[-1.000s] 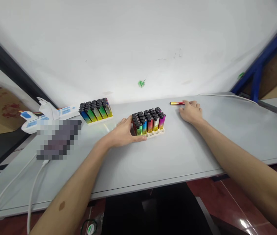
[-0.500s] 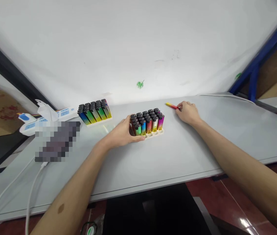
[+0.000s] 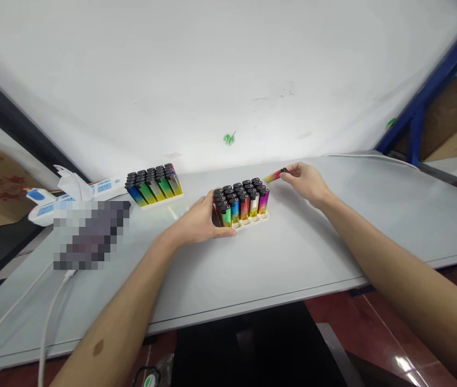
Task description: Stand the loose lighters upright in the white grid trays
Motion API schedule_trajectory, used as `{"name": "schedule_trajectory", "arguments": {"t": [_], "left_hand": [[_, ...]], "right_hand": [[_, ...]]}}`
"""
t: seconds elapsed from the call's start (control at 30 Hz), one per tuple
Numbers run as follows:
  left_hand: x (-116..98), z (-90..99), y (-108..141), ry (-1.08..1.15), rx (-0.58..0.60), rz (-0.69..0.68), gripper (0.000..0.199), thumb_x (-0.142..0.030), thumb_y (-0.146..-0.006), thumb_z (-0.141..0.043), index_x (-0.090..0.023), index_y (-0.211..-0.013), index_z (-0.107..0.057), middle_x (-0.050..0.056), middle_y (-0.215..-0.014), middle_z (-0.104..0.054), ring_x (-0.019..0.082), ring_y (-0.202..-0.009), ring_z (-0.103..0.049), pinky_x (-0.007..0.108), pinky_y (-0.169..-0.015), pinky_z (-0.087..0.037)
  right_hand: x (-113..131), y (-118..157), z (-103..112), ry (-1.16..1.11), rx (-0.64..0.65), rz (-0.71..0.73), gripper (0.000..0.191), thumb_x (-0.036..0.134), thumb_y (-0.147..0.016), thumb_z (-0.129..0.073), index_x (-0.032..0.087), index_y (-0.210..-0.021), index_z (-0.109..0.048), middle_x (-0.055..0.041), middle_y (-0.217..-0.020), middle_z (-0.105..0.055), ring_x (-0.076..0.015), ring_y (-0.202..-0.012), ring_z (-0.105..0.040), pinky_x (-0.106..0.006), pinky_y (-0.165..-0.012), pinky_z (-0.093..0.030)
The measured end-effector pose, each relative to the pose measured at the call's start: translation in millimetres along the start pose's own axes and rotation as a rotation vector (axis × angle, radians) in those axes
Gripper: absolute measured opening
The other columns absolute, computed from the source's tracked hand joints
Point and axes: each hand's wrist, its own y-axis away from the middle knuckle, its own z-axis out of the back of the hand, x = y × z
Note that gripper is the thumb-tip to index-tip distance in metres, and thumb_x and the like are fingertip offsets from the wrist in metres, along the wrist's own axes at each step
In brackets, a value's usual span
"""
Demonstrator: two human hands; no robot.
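Observation:
A white tray [image 3: 248, 222] in the middle of the table holds several upright lighters with black tops and coloured bodies. Its front edge has bare slots. My left hand [image 3: 198, 219] grips the tray's left end, thumb along the front. To the tray's right, my right hand [image 3: 303, 183] pinches a red and yellow lighter [image 3: 273, 176] by its black top, the yellow end pointing left. Further left stands a second white tray [image 3: 162, 202], packed with lighters in green, blue and yellow.
At the left lie a power strip [image 3: 107, 186] with plugs, a blurred dark device [image 3: 95, 231] and white cables [image 3: 49, 317]. A white wall [image 3: 196, 80] rises behind the grey table [image 3: 220, 285]. Cardboard boxes [image 3: 0, 185] stand beyond the dark frame.
My right hand has lifted the red and yellow lighter a little and brought it left, nearer the middle tray. My left hand stays on that tray.

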Motion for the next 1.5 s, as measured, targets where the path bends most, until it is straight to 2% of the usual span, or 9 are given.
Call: {"name": "schedule_trajectory", "arguments": {"t": [0.23,0.37,0.47,0.7,0.83,0.97,1.13,1.33,1.5], "left_hand": [[0.1,-0.5,-1.1,-0.026,0.011,0.005,0.102,-0.051,-0.065,-0.084,-0.019,-0.148,-0.035,0.016,-0.143,-0.056,0.037,-0.131,-0.054,0.048,-0.106,-0.046],[1.0,-0.9,-1.5,-0.029,-0.003,-0.006,0.103,-0.051,-0.065,-0.084,-0.021,-0.149,-0.034,0.016,-0.143,-0.056,0.037,-0.131,-0.054,0.049,-0.106,-0.046],[1.2,-1.1,-1.5,-0.032,-0.004,-0.01,0.101,-0.052,-0.065,-0.084,-0.021,-0.148,-0.035,0.016,-0.142,-0.055,0.037,-0.131,-0.054,0.05,-0.107,-0.046],[-0.5,-1.2,-1.6,-0.041,0.006,0.012,0.095,-0.053,-0.065,-0.084,-0.019,-0.143,-0.04,0.017,-0.138,-0.058,0.037,-0.127,-0.055,0.05,-0.103,-0.048],[-0.1,-1.1,-1.8,-0.046,0.005,0.018,0.097,-0.053,-0.065,-0.083,-0.018,-0.143,-0.038,0.017,-0.137,-0.058,0.037,-0.127,-0.055,0.049,-0.103,-0.048],[0.1,-1.0,-1.8,-0.063,0.002,0.011,0.095,-0.053,-0.066,-0.083,-0.017,-0.142,-0.039,0.017,-0.136,-0.058,0.037,-0.125,-0.057,0.049,-0.101,-0.049],[0.0,-0.9,-2.0,-0.062,0.006,0.01,0.094,-0.054,-0.066,-0.082,-0.018,-0.142,-0.04,0.017,-0.136,-0.058,0.037,-0.125,-0.056,0.049,-0.101,-0.048],[1.4,-1.3,-2.6,-0.07,0.012,0.022,0.095,-0.054,-0.066,-0.083,-0.016,-0.142,-0.04,0.017,-0.136,-0.058,0.036,-0.125,-0.056,0.048,-0.101,-0.048],[1.1,-2.3,-2.3,-0.074,-0.004,0.003,0.092,-0.053,-0.067,-0.082,-0.017,-0.141,-0.041,0.016,-0.136,-0.059,0.037,-0.124,-0.057,0.049,-0.101,-0.049]], "right_hand": [[21.4,18.3,-16.3,-0.4,0.244,-0.129,0.018,0.036,-0.091,-0.059,0.025,-0.097,-0.047,0.0033,-0.079,-0.061,-0.015,-0.064,-0.065,-0.032,-0.059,-0.057],[28.3,24.1,-20.7,-0.418,0.257,-0.189,0.021,0.039,-0.095,-0.056,0.027,-0.112,-0.054,0.0067,-0.074,-0.042,-0.0058,-0.043,-0.038,-0.02,-0.038,-0.032],[29.0,24.7,-20.3,-0.373,0.264,-0.21,0.023,0.041,-0.096,-0.055,0.02,-0.104,-0.061,0.0054,-0.074,-0.036,-0.0039,-0.044,-0.025,-0.022,-0.038,-0.018],[24.6,21.4,-17.9,-0.387,0.247,-0.208,0.028,0.045,-0.09,-0.064,0.017,-0.088,-0.066,0.0016,-0.069,-0.045,-0.0065,-0.046,-0.024,-0.026,-0.041,-0.018],[24.9,20.5,-15.7,-0.51,0.249,-0.238,0.035,0.054,-0.092,-0.057,0.019,-0.095,-0.065,0.0087,-0.057,-0.022,-0.0085,-0.046,-0.015,-0.024,-0.042,-0.013],[26.8,20.8,-15.5,-0.593,0.258,-0.296,0.041,0.056,-0.097,-0.044,0.02,-0.087,-0.061,0.008,-0.058,-0.022,-0.0086,-0.045,-0.013,-0.023,-0.04,-0.013],[30.7,24.8,-17.7,-0.592,0.276,-0.262,0.032,0.048,-0.087,-0.07,0.025,-0.087,-0.049,0.0069,-0.062,-0.041,-0.0068,-0.046,-0.026,-0.019,-0.041,-0.016],[30.0,24.7,-18.0,-0.566,0.285,-0.286,0.048,0.067,-0.091,-0.051,0.023,-0.072,-0.046,0.0107,-0.05,-0.017,-0.0073,-0.042,-0.009,-0.022,-0.04,-0.01],[29.6,22.0,-17.8,-0.511,0.255,-0.329,0.049,0.054,-0.093,-0.044,0.023,-0.058,-0.031,0.0088,-0.047,-0.016,-0.0071,-0.041,-0.01,-0.024,-0.039,-0.01]]}}
